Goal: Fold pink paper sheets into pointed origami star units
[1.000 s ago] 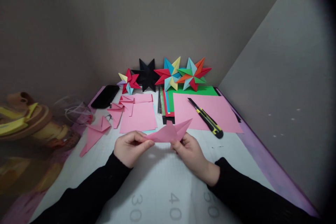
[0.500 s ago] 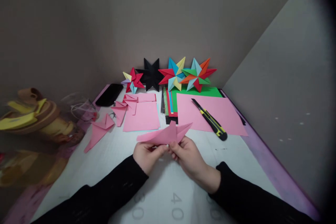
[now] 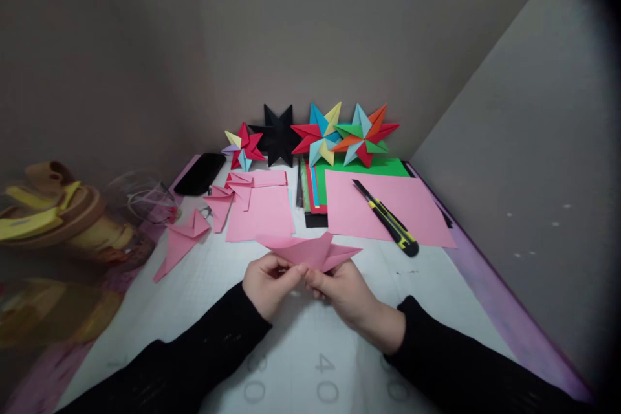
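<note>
Between my two hands, above the white mat [image 3: 301, 336], is a folded pink paper [image 3: 310, 251] with pointed flaps opening away from me. My left hand [image 3: 272, 281] pinches its near edge, thumb on top. Close beside it, thumbs almost touching, my right hand [image 3: 342, 291] pinches the same edge; its fingertips are partly hidden. To the left lie folded pink paper pieces [image 3: 182, 239], and behind the hands a stack of pink paper squares [image 3: 259, 213]. A larger pink sheet [image 3: 334, 200] carries a black and yellow utility knife [image 3: 388, 220].
Several folded paper stars, among them a black star [image 3: 279, 136] and a multicoloured star [image 3: 366, 136], lean against the wall. Coloured sheets, green on top [image 3: 388, 167], lie below them. A black phone [image 3: 200, 174] is back left. A brown-lidded cup [image 3: 82, 220] stands far left.
The pink paper has tilted and come slightly nearer; its upright middle flap now leans to the right. Both hands keep their pinch, the thumbs a little closer together.
</note>
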Demonstrator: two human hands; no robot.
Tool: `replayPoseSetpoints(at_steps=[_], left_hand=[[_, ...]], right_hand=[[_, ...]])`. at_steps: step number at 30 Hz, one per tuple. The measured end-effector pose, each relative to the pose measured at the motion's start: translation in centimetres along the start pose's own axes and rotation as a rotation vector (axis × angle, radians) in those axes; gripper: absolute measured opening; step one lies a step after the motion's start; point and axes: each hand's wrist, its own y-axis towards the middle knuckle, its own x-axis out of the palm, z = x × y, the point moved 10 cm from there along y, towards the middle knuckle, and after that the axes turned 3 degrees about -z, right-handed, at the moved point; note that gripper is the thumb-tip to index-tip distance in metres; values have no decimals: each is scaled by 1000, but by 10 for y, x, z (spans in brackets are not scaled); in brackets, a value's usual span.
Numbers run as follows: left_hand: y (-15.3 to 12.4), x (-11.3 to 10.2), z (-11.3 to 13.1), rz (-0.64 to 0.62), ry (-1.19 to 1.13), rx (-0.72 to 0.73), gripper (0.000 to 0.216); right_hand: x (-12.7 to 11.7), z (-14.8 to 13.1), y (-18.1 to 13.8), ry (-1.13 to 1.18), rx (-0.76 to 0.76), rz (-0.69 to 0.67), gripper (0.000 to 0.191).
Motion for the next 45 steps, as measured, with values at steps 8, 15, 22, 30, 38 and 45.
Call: replayPoseSetpoints(at_steps=[8, 15, 22, 30, 38, 45], left_hand=[[5, -25, -2, 150, -5, -19, 26], [15, -43, -2, 200, -139, 11, 32], [34, -75, 3, 314, -291, 45, 30], [24, -60, 52, 83, 34, 429, 23], [11, -32, 83, -153, 479, 644, 11], [14, -41, 73, -35, 451, 531, 9]], right_hand=[[-2, 17, -1, 107, 109, -8, 32], [-4, 16, 0, 97, 146, 13, 32], [-12, 17, 0, 143, 166, 53, 31], [-17, 15, 2, 129, 145, 59, 31], [-23, 12, 4, 14, 79, 27, 33], [-26, 11, 3, -65, 55, 33, 31]])
